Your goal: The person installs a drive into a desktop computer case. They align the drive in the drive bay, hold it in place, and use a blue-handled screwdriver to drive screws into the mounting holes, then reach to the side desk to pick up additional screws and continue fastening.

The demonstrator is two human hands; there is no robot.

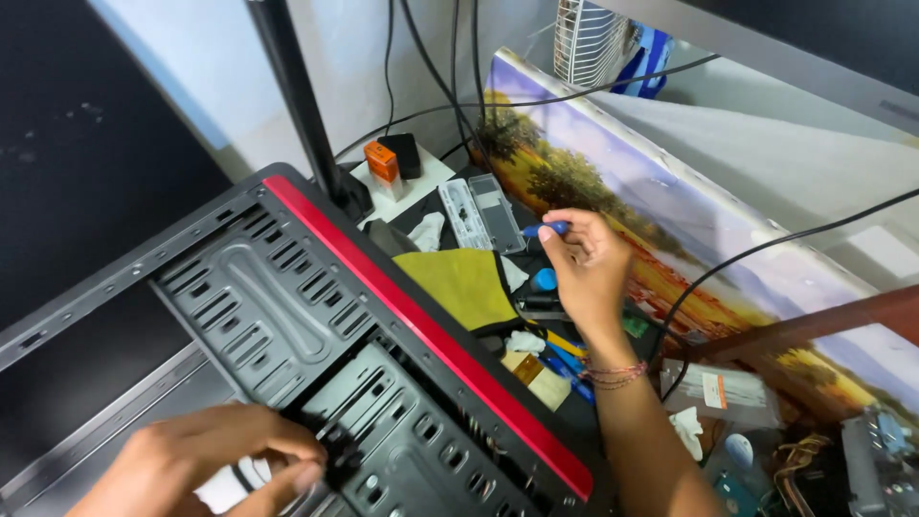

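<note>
Head view — risk: the blue-handled screwdriver (546, 229), pinched only at its tip end, may be slipping and dropping into the clutter on the surface (574, 407). Right hand (586, 273): fingers clenching that handle above the yellow cloth (464, 284). Left hand (206, 460): fingers curling onto a black connector (337, 458) in the open computer case (287, 316) — grip looking closed.

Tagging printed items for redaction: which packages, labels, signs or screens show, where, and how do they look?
Orange box: small, upright, on the white block behind the computer case.
Clear plastic case: open, rectangular, beside the right hand.
Silver bag: flat, with a white-and-orange label, by the right forearm.
Landscape picture: long panel, leaning at right.
</note>
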